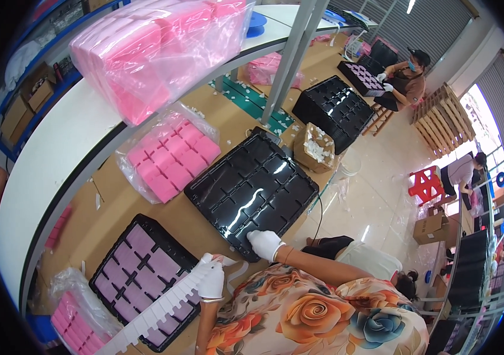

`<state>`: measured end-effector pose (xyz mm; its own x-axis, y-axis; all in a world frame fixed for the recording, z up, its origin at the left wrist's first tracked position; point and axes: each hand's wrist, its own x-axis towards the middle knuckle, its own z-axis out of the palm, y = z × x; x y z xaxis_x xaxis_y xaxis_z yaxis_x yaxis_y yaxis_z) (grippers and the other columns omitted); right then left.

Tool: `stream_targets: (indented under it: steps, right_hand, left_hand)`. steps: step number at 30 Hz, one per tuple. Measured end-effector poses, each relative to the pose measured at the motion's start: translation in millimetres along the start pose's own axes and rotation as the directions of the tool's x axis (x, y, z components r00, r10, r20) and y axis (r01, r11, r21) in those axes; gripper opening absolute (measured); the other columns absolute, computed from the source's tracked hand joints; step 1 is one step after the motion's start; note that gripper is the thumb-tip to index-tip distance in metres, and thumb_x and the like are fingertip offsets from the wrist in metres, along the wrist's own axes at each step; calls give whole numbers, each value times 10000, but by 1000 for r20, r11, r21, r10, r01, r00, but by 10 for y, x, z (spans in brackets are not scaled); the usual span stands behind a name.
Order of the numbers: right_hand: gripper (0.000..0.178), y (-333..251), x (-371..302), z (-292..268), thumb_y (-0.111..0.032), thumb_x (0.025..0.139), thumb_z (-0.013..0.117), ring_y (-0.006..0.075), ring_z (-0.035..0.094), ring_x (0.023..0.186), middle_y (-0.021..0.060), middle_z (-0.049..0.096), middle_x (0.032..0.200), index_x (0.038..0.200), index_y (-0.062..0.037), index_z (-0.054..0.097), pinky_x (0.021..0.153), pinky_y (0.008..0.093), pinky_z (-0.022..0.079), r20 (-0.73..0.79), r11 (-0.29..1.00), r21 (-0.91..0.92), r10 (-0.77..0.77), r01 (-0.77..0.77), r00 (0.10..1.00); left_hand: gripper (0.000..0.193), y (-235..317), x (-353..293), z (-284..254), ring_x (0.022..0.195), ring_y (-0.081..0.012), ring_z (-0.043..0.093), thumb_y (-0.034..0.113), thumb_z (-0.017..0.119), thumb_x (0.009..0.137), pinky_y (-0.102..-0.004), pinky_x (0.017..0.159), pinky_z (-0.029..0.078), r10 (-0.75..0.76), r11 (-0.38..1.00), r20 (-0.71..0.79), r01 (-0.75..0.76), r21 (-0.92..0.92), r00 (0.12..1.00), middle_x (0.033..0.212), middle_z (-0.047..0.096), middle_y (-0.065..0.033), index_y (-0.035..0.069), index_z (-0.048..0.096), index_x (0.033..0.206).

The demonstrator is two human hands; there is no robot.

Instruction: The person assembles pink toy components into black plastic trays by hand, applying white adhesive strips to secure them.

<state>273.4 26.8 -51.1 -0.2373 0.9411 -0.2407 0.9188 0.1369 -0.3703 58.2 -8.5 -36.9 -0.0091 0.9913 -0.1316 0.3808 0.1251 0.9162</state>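
Observation:
My left hand (210,278), in a white glove, is closed round a long white strip (156,313) with comb-like teeth along one edge. The strip slants down to the left across a black tray (99,283) lined with pale purple foam pads (139,248). A smooth white tail of the strip bends off to the right of this hand. My right hand (265,244), also gloved in white, is at the near corner of a glossy black moulded tray (252,183). Its fingers are drawn together against that corner; what they pinch, if anything, is hidden.
Bagged pink foam blocks lie beyond the trays (172,157), at the lower left (77,322) and on the white shelf (45,160). Behind the glossy tray stand a carton of white scraps (317,148) and more black trays (334,109). Co-workers (408,80) sit farther off.

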Motion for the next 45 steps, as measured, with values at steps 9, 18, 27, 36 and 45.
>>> stream_targets:
  steps: [9,18,27,36,45]
  right_hand:
    - [114,268,-129,-63,-153,776,583,354,606,707,175,614,748,790,-43,608,654,407,491,-62,944,329,30,-8,998]
    - [103,-126,-261,-259,8,773,596,118,602,689,71,624,764,727,-14,507,629,241,491,-57,154,985,-158,82,986]
    - [117,-567,-231,-670,-90,803,680,103,598,674,49,645,765,852,-14,606,650,256,498,-96,465,868,-182,172,979]
    - [124,-556,-50,-702,-152,876,586,92,559,631,42,621,735,878,-29,600,608,248,477,26,540,839,-154,62,988]
    - [68,-738,70,-714,-79,843,535,211,578,630,118,565,689,812,-20,547,601,304,470,-110,648,735,-178,200,978]
  left_hand:
    - [143,-311,-72,86,513,-109,546,188,629,846,-263,481,426,106,976,-46,-95,195,993,660,614,-24,50,620,808]
    - [171,40,-110,60,512,-94,561,217,628,861,-250,468,407,-98,994,95,101,-33,991,634,614,-14,56,633,802]
    - [260,332,-103,19,556,-133,608,329,593,858,-276,534,444,-82,995,78,76,68,994,654,644,-35,79,656,834]
    - [206,578,-32,-155,695,-157,624,195,696,775,-281,666,487,-62,998,82,63,0,995,745,640,-74,46,684,916]
    - [212,573,150,-280,705,-247,583,215,643,845,-345,653,427,144,976,-216,-102,192,966,733,602,-106,10,612,798]
